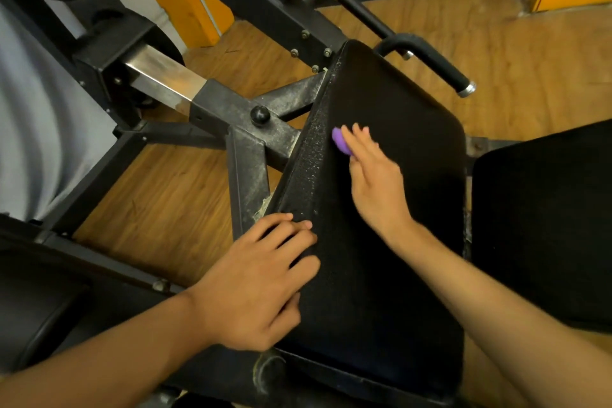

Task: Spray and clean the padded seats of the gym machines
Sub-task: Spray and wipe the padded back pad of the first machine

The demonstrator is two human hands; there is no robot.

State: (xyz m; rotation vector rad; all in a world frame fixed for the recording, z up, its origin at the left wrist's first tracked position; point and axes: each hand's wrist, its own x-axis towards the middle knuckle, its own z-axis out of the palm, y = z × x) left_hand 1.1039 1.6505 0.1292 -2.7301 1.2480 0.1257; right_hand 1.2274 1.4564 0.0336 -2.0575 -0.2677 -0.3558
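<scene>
I am at the wiping step. My right hand (374, 175) lies with fingers straight and flat on a small purple cleaning pad (340, 142), pressing it onto the padded seat (381, 275) near its upper left edge. My left hand (258, 281) rests with fingers spread over the seat's left edge, steadying it and pinching nothing. Fine wet droplets (309, 159) speckle the seat's left side, so I judge the spraying is done here and the wipe is only partly through. The next move calls for dragging the pad across that wet strip with even pressure. Another black pad (546, 225) sits just to the right. I can read no brand, label or writing anywhere.
</scene>
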